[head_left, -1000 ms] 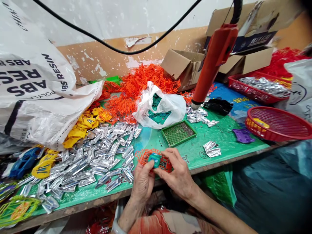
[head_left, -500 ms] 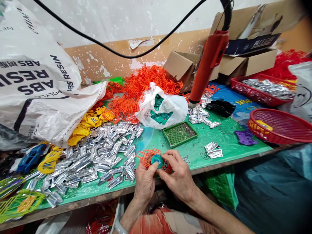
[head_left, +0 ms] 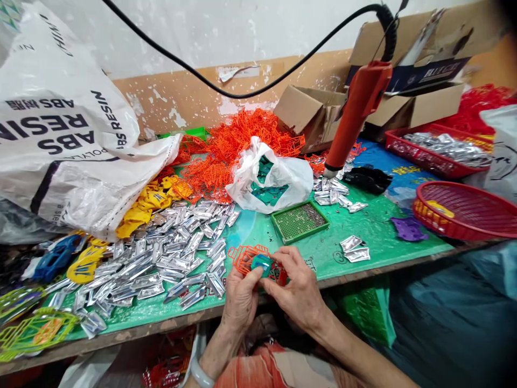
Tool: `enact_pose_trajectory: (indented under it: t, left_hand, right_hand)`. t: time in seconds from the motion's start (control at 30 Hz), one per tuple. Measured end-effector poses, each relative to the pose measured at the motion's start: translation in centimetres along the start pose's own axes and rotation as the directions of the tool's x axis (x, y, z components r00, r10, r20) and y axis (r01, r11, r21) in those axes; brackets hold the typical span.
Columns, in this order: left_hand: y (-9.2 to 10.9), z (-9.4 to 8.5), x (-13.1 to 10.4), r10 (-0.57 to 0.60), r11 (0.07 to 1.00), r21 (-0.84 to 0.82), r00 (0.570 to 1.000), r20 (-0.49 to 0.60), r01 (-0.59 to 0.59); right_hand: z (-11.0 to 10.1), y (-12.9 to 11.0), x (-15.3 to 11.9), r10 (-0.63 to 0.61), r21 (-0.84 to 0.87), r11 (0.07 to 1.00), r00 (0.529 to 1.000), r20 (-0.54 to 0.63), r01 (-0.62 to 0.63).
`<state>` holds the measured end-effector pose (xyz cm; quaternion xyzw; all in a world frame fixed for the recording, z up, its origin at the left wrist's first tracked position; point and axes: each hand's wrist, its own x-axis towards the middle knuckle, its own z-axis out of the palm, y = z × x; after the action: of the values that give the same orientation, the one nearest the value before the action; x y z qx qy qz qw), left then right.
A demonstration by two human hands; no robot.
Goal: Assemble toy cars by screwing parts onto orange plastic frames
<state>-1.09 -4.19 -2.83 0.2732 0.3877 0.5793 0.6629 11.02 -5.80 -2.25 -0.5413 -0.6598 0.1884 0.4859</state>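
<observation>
Between both hands, just above the table's front edge, is an orange openwork plastic frame (head_left: 245, 257) with a teal plastic piece (head_left: 262, 264) lying on it. My left hand (head_left: 241, 298) pinches them from the left, its thumb pressed on the teal piece. From the right, my right hand (head_left: 297, 283) is closed on the frame's other side, fingertips bent over its edge. The undersides of both parts are hidden by the fingers. Left of the hands spreads a heap of shiny silver pieces (head_left: 177, 261).
A red power screwdriver (head_left: 357, 113) hangs on a black cable over the table. Behind the hands are a green tray of small screws (head_left: 301, 229) and a white bag (head_left: 242, 186) of teal pieces. A red basket (head_left: 464, 229) stands at right, a large white sack (head_left: 81, 178) at left.
The hands hold nearly the same pose around the orange frame and teal piece. The screwdriver has swung slightly right, and the whole view has shifted a little.
</observation>
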Motion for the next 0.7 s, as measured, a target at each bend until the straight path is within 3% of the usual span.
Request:
enact_pose_trajectory:
  t: [0.2,0.47,0.7]
  left_hand:
    - [0.02,0.09,0.22,-0.019,1.000,0.000,0.999,-0.043,0.019]
    - [0.01,0.15,0.09,-0.020,1.000,0.013,1.000,0.010,0.020]
    - [0.46,0.06,0.05,-0.099,0.994,-0.035,0.994,0.034,0.101]
  right_hand:
    - [0.23,-0.22,-0.33,-0.026,-0.066,0.998,1.000,-0.008,0.026]
    - [0.53,-0.15,-0.50,-0.051,-0.113,0.992,0.999,-0.004,0.051]
    - [0.69,-0.58,-0.44,-0.047,-0.149,0.988,0.999,0.016,0.049]
